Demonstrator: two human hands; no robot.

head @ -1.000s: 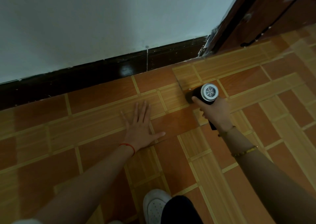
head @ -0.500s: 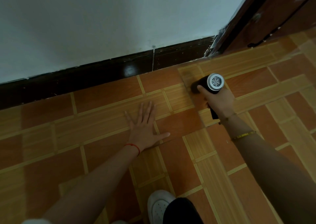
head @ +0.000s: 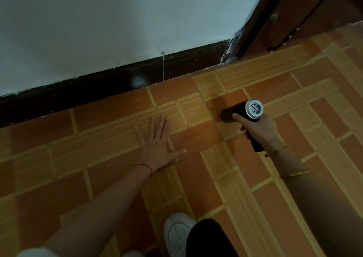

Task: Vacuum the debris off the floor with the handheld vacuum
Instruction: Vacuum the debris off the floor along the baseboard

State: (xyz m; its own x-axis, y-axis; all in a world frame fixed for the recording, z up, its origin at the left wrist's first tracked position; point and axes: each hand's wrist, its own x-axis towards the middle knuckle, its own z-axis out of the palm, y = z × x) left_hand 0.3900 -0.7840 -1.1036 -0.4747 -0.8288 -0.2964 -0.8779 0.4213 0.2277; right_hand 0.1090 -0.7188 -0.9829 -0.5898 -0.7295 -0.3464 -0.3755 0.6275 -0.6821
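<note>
Handheld vacuum: gripped in right hand, nozzle low over floor near baseboard. Left hand: spread flat on floor.

This looks like a room in a home. The floor has orange and yellow tiles, the wall is plain white with a dark strip at the bottom, and a brown wooden door stands in the corner.
</note>
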